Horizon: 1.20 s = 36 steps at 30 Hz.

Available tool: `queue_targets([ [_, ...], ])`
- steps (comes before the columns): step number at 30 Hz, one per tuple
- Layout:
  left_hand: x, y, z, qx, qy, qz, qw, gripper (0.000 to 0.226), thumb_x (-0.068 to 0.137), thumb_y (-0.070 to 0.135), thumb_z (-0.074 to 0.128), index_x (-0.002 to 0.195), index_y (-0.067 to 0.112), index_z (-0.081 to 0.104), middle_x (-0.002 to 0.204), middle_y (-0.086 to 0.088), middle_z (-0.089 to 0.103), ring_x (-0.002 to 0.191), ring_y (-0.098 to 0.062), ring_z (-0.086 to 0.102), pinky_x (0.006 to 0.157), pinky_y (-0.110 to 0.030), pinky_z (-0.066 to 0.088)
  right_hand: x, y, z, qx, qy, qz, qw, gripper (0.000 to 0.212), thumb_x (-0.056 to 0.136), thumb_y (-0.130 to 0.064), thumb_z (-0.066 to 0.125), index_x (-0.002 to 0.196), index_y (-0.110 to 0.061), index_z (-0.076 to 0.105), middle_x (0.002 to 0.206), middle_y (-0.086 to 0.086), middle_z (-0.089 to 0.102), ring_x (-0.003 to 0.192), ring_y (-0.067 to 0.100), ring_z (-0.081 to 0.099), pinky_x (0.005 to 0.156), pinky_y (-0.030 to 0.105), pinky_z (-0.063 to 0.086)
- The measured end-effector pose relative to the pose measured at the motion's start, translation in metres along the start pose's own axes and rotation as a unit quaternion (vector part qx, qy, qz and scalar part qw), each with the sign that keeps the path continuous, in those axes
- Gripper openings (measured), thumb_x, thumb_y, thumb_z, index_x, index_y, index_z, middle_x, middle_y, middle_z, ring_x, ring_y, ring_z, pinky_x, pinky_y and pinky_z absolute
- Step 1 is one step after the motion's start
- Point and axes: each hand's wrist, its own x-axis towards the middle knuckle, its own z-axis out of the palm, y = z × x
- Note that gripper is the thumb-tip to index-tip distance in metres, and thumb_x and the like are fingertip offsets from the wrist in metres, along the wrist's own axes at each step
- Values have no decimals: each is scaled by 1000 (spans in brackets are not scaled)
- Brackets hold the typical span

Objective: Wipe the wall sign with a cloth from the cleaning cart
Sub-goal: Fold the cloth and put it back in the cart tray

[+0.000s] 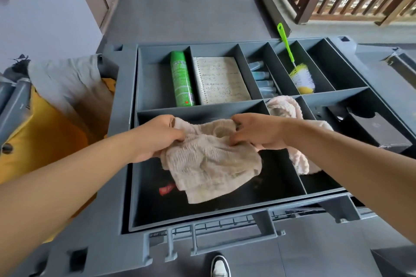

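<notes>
Yellow bag (pixel 45 132) far left of cart tray (pixel 122 132), w/ grey fabric draped over its top. Left hand (pixel 155 137) over tray's big front compartment, fingers curled and pinching left top edge of beige cloth (pixel 209 162). Cloth hanging between both hands, lower part sagging toward compartment floor, just above small red scrap (pixel 166 188). Right hand (pixel 258 130) pinching cloth's right top edge, fingers bunched tight on fabric. Behind, in tray's back row: green spray can (pixel 181 78), notebook (pixel 221 80), brush (pixel 300 76). Pink cloth (pixel 286 108) heaped to right, over divider. Wall sign not in view. Probably best: lift cloth straight up clear of tray walls, keep both pinches firm, shake flat, fold to clean face before turning to wall; avoid snagging pink cloth or dragging scrap along.
</notes>
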Motion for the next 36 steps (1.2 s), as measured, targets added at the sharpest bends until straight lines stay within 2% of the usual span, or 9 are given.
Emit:
queue_targets([
  [4,4,-8,3,214,90,65,970,26,80,19,69,98,21,51,90,-3,61,76,-21,61,55,-32,50,6,0,11,-215,71,-22,974,76,78,-6,78,139,-27,37,119,7,53,73,26,74,56,35,62],
  [8,1,-13,9,364,121,136,914,66,85,45,64,139,22,34,130,1,42,110,-20,52,87,-33,43,9,-1,5,-319,90,-55,942,109,74,-11,84,152,-39,14,133,7,37,66,23,70,47,26,56],
  [13,-16,-18,20,591,94,218,771,94,80,82,22,153,28,0,157,-11,15,146,-31,18,111,-48,35,8,2,0,-465,114,-55,876,111,73,-35,85,155,-31,10,143,10,28,94,22,61,84,34,56],
  [17,-14,-40,26,665,35,177,724,105,74,93,4,152,30,-26,164,-10,-25,151,-27,-23,121,-55,13,-1,15,7,-588,144,-276,747,77,88,-49,65,152,-36,25,152,3,25,135,25,35,103,37,47],
  [19,-10,-46,26,675,34,161,720,113,65,100,1,148,32,-33,162,-9,-30,149,-26,-30,122,-58,2,-3,26,13,-597,91,-301,738,81,91,-66,48,157,-30,16,164,3,11,150,26,11,118,39,22],
  [21,-6,-47,25,678,32,149,719,121,54,106,1,143,34,-41,161,-7,-33,148,-25,-33,121,-60,-5,-1,39,18,-628,23,-227,744,105,85,-81,38,158,-23,-11,165,3,-17,151,25,-17,123,39,0],
  [23,-3,-46,25,683,22,136,717,125,46,109,2,136,36,-48,160,-7,-36,147,-25,-33,120,-61,-7,2,47,18,-653,0,-180,736,118,80,-85,41,153,-21,-27,160,2,-31,147,23,-28,125,43,-2],
  [31,-11,-18,21,719,-30,115,685,137,43,110,16,140,34,-43,162,-11,-28,151,-31,-24,119,-60,-13,-1,32,16,-656,4,-188,731,127,70,-90,48,154,-25,-22,161,8,-28,149,28,-22,123,43,-6],
  [36,-28,9,20,660,50,170,730,113,66,100,2,152,32,-23,169,-2,2,154,-22,1,124,-53,1,-10,1,17,-564,90,-260,779,103,80,-87,37,156,-34,-10,166,-4,-13,152,19,-11,118,38,1],
])
